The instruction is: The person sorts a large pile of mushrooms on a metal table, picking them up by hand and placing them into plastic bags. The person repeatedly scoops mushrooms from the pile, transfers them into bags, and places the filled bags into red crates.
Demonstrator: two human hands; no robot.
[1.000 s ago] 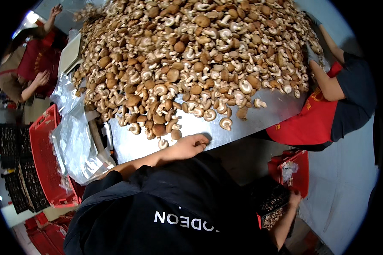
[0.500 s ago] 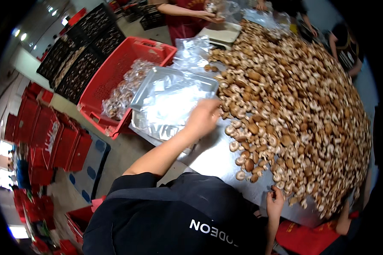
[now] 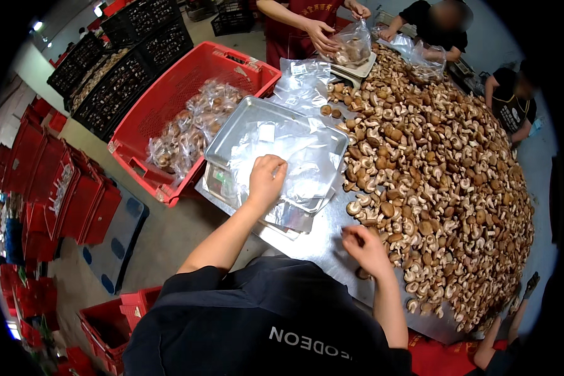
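Left hand (image 3: pixel 268 182) now over clear bags (image 3: pixel 304 156); right hand (image 3: pixel 365 252) now up beside mushrooms (image 3: pixel 448 194), bringing both near the bags. Either grip: can't tell.

You wear a black top (image 3: pixel 232 335), set back behind both hands. Its left sleeve (image 3: pixel 194 282) is short, ending well behind your bare left hand (image 3: pixel 268 180); its right sleeve (image 3: pixel 391 360) ends behind your bare right hand (image 3: pixel 365 249). Bold white lettering (image 3: pixel 307 341) crosses the front, between and behind the hands
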